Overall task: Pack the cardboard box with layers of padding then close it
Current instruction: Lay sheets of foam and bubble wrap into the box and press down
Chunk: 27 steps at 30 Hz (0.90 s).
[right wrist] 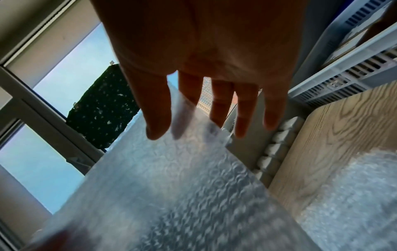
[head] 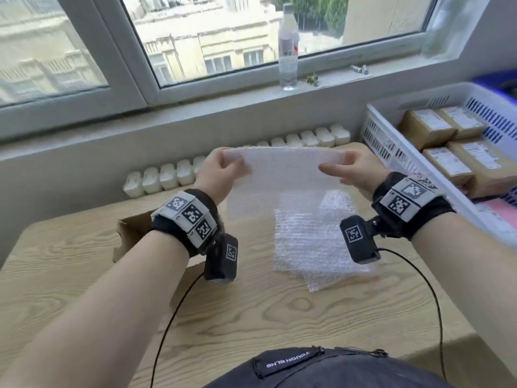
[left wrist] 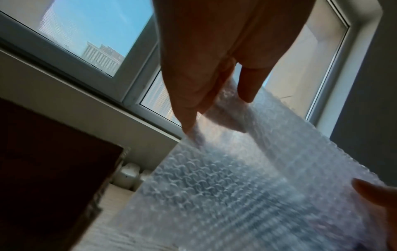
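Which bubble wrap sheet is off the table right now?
The bubble wrap sheet pinched between left hand and right hand; the other sheets lie flat on the table.

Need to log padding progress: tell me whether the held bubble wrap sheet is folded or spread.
Spread: the translucent bubble wrap sheet hangs flat, with the left hand and right hand pinching its top corners.
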Each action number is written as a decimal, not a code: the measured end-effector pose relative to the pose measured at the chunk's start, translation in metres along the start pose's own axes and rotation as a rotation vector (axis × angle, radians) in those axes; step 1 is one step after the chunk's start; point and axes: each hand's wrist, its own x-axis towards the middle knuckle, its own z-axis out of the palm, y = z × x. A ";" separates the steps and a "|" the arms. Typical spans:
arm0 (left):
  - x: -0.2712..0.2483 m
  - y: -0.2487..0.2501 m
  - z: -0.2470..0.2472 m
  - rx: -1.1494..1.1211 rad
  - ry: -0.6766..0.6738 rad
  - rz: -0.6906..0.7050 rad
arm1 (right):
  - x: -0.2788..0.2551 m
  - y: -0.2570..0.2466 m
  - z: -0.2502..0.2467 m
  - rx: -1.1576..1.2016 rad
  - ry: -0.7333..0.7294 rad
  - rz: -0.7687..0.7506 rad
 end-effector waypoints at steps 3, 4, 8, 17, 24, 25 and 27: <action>-0.007 0.003 -0.021 -0.174 -0.055 -0.089 | -0.010 -0.014 0.013 0.252 -0.088 0.021; -0.010 0.001 -0.027 -0.198 -0.094 -0.136 | -0.011 -0.018 0.017 0.316 -0.111 0.014; -0.022 -0.009 -0.043 -0.231 -0.177 -0.231 | -0.019 -0.033 0.031 0.400 -0.170 -0.015; -0.033 -0.018 -0.087 -0.369 -0.143 -0.218 | -0.035 -0.044 0.064 0.256 -0.329 0.095; -0.034 -0.032 -0.118 -0.184 -0.052 -0.270 | -0.033 -0.054 0.088 0.342 -0.262 0.045; -0.035 -0.032 -0.121 -0.155 -0.016 -0.278 | -0.034 -0.056 0.092 0.325 -0.272 0.029; -0.033 -0.036 -0.130 -0.200 -0.016 -0.349 | -0.036 -0.059 0.099 0.291 -0.300 0.010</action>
